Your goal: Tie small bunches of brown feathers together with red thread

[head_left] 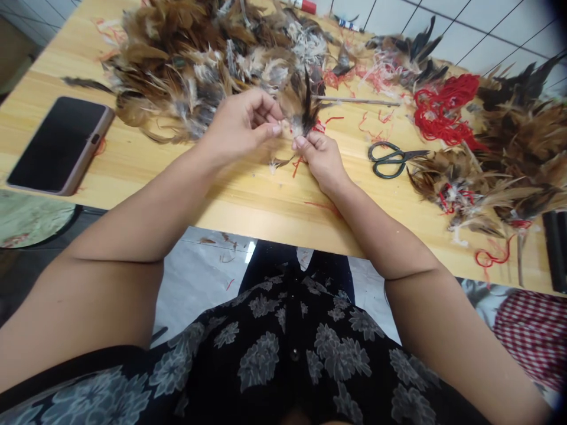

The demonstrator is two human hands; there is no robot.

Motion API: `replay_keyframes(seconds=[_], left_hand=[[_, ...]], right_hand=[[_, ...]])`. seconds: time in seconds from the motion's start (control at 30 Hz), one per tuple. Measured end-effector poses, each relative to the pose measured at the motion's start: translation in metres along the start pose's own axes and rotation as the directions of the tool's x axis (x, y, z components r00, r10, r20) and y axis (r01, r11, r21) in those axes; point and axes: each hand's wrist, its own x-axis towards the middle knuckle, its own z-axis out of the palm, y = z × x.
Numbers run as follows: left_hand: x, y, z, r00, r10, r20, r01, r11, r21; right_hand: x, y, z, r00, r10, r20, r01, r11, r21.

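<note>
My right hand (322,154) pinches the base of a small feather bunch (297,100), brown with black tips, between thumb and fingers. Bits of red yarn (297,167) stick out beside these fingers. Just left of the bunch, my left hand (248,123) has its fingers curled and its thumb drawn in at the bunch's lower edge. What lies between its fingertips is too small to make out. A loose feather (282,162) rests on the table below the bunch.
A big feather pile (177,65) covers the table's back left, more feathers (522,141) the right. Black scissors (392,158) lie near a red yarn tangle (447,109). A thin stick (358,101) lies behind my right hand. A phone (57,144) is at the left edge.
</note>
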Motion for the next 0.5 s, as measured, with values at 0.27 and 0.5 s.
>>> replay_keyframes(seconds=[0.27,0.5], left_hand=[[0.008,-0.025,-0.046,0.977,0.018,0.215,-0.083,0.951,0.299],[0.001,0.010,-0.023,0.945,-0.165,0.283,-0.085,0.710,0.699]], right_hand=[[-0.001,0.009,-0.011,1.000,-0.009,-0.011,0.010,0.999,0.038],[0.002,0.012,-0.009,0.997,-0.075,-0.009,0.074,0.997,-0.015]])
